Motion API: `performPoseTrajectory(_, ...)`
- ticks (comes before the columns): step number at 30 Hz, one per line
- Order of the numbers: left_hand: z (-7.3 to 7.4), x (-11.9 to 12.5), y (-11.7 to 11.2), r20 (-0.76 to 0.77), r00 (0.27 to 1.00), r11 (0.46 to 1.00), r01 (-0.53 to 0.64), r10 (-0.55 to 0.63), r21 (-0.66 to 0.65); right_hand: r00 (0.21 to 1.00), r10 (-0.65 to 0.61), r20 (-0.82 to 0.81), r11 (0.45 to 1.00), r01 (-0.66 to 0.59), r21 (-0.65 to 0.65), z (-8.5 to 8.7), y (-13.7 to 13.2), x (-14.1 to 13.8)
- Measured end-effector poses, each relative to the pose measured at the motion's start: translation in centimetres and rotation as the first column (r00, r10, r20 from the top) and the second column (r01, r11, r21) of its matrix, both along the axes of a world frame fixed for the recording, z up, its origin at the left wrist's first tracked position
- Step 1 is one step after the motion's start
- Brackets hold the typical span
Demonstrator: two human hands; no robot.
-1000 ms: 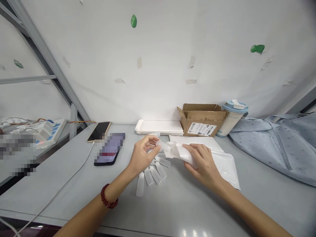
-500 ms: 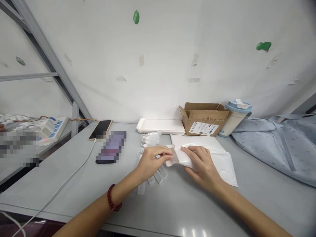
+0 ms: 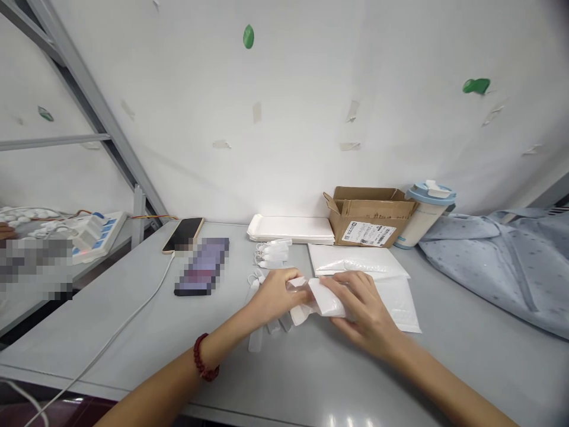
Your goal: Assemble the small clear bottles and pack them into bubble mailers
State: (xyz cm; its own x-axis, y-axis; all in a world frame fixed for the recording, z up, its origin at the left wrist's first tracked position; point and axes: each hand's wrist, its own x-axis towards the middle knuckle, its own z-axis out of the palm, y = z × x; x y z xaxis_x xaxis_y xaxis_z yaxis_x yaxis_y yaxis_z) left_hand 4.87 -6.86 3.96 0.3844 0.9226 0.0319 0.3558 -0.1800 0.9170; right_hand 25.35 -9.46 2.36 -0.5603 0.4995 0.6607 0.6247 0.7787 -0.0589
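A white padded mailer (image 3: 328,298) is bent up between my two hands above the grey table. My right hand (image 3: 365,303) is wrapped around its body, thumb below and fingers on top. Closed at the mailer's left end, my left hand (image 3: 274,296) grips a thin, pale flap (image 3: 300,313); part of it is hidden by the fingers. More white padded mailers (image 3: 398,302) lie flat behind and right of my right hand. Small translucent plastic pieces with thin loops (image 3: 272,255) lie behind my left hand, and several similar pieces (image 3: 255,339) are partly covered by it.
At the back are a stack of white envelopes (image 3: 291,228), an open cardboard box (image 3: 367,222) and a tumbler with a blue lid (image 3: 422,216). A blue-grey cloth bag (image 3: 493,267) fills the right. Leftward lie a phone (image 3: 183,234) on a white cable (image 3: 133,320) and a blurred device (image 3: 202,267).
The mailer's left end has tipped up and opened more towards my left hand. Both hands have shifted slightly down, and the flap now looks more crumpled.
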Motion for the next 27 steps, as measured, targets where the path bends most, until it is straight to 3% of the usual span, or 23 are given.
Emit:
performPoseTrajectory(4, -0.5, 0.3, -0.2, 0.022, 1.0, 1.0, -0.022, 0.022, -0.002, 0.999, 0.017, 0.04, 1.0, -0.017, -0.003, 0.0, -0.2, -0.2)
performPoseTrajectory(8, -0.4, 0.1, 0.1, 0.008, 0.999, 0.999, -0.039, 0.038, 0.024, 0.991, -0.077, 0.109, 0.997, 0.078, -0.004, -0.2, 0.0, -0.2)
performPoseTrajectory(12, 0.3, -1.2, 1.1, -0.107, 0.991, 0.975, -0.052, 0.077, 0.217, 0.986, -0.14, 0.09, 0.99, 0.141, 0.0, -0.3, 0.6, 0.3)
performPoseTrajectory(14, 0.5, -2.3, 2.0, -0.183, 0.971, 0.902, -0.064, 0.156, 0.427, 0.983, -0.173, 0.061, 0.985, 0.172, 0.021, -0.2, 0.9, 0.7)
performPoseTrajectory(16, 0.4, -3.4, 3.0, -0.233, 0.928, 0.768, -0.081, 0.291, 0.636, 0.978, -0.204, 0.036, 0.978, 0.203, 0.044, -0.1, 1.1, 1.0)
performPoseTrajectory(17, 0.2, -3.9, 3.4, -0.246, 0.912, 0.71, -0.067, 0.329, 0.701, 0.976, -0.217, 0.028, 0.975, 0.216, 0.051, -0.1, 1.2, 1.1)
performPoseTrajectory(19, -0.3, -4.6, 4.2, -0.302, 0.893, 0.661, 0.005, 0.335, 0.75, 0.973, -0.231, 0.02, 0.971, 0.23, 0.059, -0.1, 1.2, 1.2)
performPoseTrajectory(22, -1.3, -4.9, 4.8, -0.395, 0.87, 0.68, 0.099, 0.295, 0.726, 0.971, -0.238, 0.02, 0.969, 0.237, 0.07, 0.0, 1.3, 1.2)
performPoseTrajectory(27, -1.7, -4.3, 4.5, -0.434, 0.855, 0.696, 0.128, 0.283, 0.706, 0.972, -0.233, 0.021, 0.97, 0.231, 0.072, 0.0, 1.2, 1.2)
